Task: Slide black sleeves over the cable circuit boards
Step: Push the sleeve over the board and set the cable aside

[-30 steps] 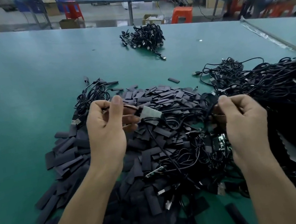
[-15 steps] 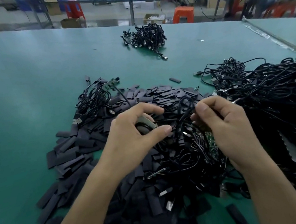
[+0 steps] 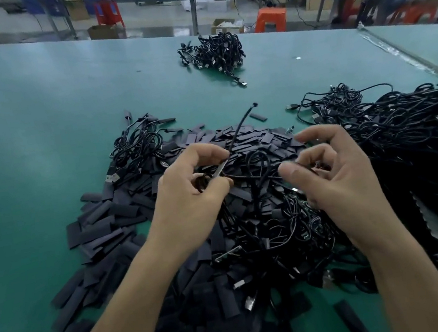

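Observation:
A wide heap of flat black sleeves (image 3: 113, 227) covers the green table (image 3: 22, 132) in front of me. My left hand (image 3: 188, 198) pinches a black cable (image 3: 238, 131) near its pale connector end, and the free end sticks up and away. My right hand (image 3: 338, 176) pinches the same cable's loop between thumb and forefinger, just right of the left hand. Small green circuit boards (image 3: 310, 220) lie among the tangled cables below my right hand.
A big tangle of black cables (image 3: 406, 132) fills the right side. A smaller cable bundle (image 3: 138, 146) lies at the left back of the sleeve heap, and another bundle (image 3: 212, 50) sits far back. The table's right edge (image 3: 394, 54) runs diagonally. Stools and boxes stand beyond.
Both hands have come together over the heap's middle. The left hand dropped the pale piece it held and now pinches a cable whose end has swung up.

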The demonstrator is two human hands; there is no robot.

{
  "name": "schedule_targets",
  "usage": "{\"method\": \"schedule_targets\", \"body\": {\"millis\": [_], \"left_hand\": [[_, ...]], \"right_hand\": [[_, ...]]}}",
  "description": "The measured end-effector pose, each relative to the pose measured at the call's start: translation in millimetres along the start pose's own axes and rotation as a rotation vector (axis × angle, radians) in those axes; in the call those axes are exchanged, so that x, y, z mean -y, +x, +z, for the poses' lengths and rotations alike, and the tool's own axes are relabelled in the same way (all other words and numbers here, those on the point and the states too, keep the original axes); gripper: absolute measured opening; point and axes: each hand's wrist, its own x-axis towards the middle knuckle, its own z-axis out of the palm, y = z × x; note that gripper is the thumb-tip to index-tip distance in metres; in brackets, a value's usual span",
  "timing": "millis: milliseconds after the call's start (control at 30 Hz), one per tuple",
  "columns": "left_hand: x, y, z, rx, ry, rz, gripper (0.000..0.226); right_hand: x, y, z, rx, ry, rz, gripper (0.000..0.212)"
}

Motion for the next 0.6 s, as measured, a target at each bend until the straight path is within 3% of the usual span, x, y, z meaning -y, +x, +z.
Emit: {"method": "schedule_targets", "body": {"millis": [67,133,367,600], "left_hand": [[2,0,1,-0.041,0.022,0.012,0.026],[2,0,1,-0.064,0.033,0.022,0.026],[4,-1,0,-0.109,0.056,-0.016,0.02],[6,-3,2,-0.213,0.227,0.024,0.033]], "right_hand": [[-1,-2,-3,0.051,-0.081,-0.034,0.039],[0,-4,-2,0.083,-0.212,-0.066,0.035],[-2,0,7,-0.089,-0.517,-0.16,0.013],[-4,-1,12,-0.2,-0.727,-0.193,0.012]]}}
